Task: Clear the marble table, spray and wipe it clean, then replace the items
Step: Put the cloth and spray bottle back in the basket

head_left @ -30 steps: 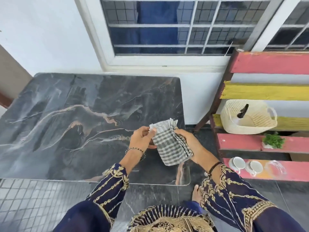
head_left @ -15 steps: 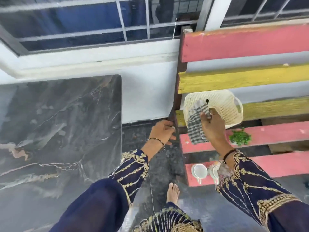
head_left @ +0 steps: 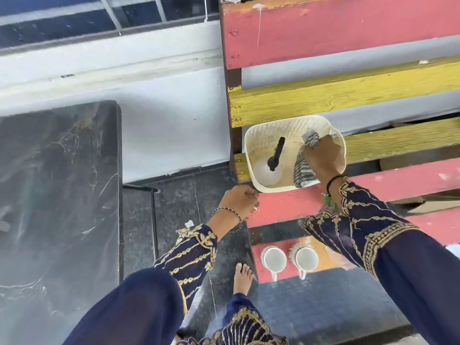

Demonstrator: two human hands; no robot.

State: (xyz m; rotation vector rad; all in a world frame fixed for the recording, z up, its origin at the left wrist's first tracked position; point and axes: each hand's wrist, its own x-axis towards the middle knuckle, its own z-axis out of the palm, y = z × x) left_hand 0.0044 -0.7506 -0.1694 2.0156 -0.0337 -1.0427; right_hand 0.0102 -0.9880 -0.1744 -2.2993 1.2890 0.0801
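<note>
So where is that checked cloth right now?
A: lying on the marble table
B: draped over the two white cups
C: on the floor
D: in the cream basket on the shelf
D: the right hand holds the cloth down inside the basket, next to the spray bottle.

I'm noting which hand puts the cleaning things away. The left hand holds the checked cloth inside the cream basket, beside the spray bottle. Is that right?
Not quite. It is the right hand that holds the checked cloth inside the cream basket, beside the spray bottle. The left hand has no cloth in it. The head view shows this.
</note>
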